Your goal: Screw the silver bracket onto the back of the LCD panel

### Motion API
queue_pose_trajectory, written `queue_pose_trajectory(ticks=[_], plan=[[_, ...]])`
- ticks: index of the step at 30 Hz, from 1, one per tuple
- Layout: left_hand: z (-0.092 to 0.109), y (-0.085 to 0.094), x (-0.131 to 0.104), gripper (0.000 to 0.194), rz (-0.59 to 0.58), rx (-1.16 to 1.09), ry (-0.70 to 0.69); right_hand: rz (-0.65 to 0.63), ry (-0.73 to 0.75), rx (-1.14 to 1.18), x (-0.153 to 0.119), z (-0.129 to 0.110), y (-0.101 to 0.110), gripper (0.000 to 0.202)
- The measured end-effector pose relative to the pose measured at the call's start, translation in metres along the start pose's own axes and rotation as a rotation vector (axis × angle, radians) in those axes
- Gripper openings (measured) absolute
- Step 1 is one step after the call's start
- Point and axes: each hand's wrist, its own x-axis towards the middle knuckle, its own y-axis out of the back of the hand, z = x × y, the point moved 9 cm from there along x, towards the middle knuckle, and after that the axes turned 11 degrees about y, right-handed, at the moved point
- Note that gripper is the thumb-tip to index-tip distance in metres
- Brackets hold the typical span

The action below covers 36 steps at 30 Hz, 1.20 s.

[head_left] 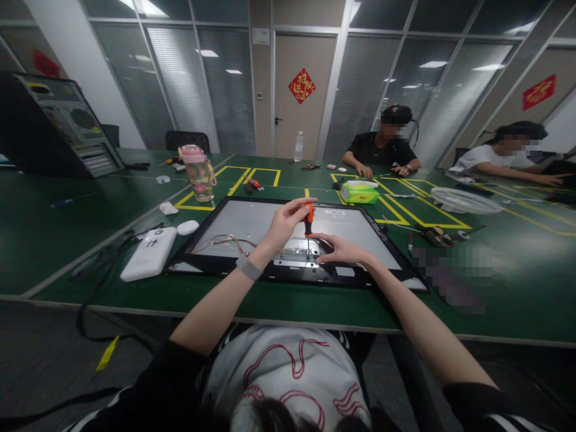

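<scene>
A screwdriver [308, 221] with an orange and black handle stands upright over a metal bracket [292, 263]. My left hand [287, 223] is closed around the top of its handle. The shaft points down to the bracket, but its tip is too small to make out. Beside the shaft is my right hand [344, 249], thumb and forefinger apart, with the thumb close to the bracket's right end. Under both hands lies a flat display panel [243, 216] with a silver back and black frame. Thin wires [225, 239] run across its left part.
Left of the panel lie a white power bank [150, 253] and a white case [188, 227]. Behind stand a pink-lidded bottle [198, 174], a green tissue pack [359, 192] and a clear bottle [299, 147]. A fan grille [465, 200] lies right. Two people sit across the table.
</scene>
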Motion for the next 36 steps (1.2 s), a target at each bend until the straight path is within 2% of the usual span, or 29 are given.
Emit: queue_pose_trajectory(ticks=[4,8,10,16,19,22,27,32,34,36], plan=[[0.001,0.007,-0.001,0.019,0.091,0.019,0.007,-0.014,-0.014,0.013,0.0,0.001,-0.002,0.078],[-0.004,-0.002,0.0,0.025,-0.037,-0.158,0.097,-0.007,-0.03,-0.002,-0.001,0.002,-0.001,0.077],[-0.005,-0.004,0.0,0.025,-0.063,-0.187,0.103,-0.012,-0.033,-0.007,-0.001,0.002,-0.001,0.078],[-0.001,0.008,-0.002,0.017,0.113,-0.056,0.031,-0.006,0.005,0.023,0.0,0.001,-0.002,0.077],[-0.003,0.006,0.0,0.022,0.075,-0.119,0.056,0.013,0.028,-0.015,0.0,-0.002,0.0,0.074],[-0.005,0.008,0.002,0.024,0.062,-0.135,0.062,0.021,-0.01,-0.079,-0.001,-0.003,0.003,0.074],[-0.001,0.013,0.002,0.022,0.102,-0.063,-0.012,0.007,-0.016,-0.134,-0.001,-0.003,0.004,0.073],[0.005,0.015,0.0,0.017,0.163,0.102,-0.052,0.016,-0.007,-0.118,0.001,0.003,0.004,0.069],[0.006,0.014,0.0,0.019,0.142,0.102,-0.046,0.02,-0.003,-0.122,0.001,0.005,0.004,0.07],[0.006,0.01,0.001,0.023,0.073,0.047,-0.032,0.021,0.006,-0.123,0.0,0.005,0.003,0.069]])
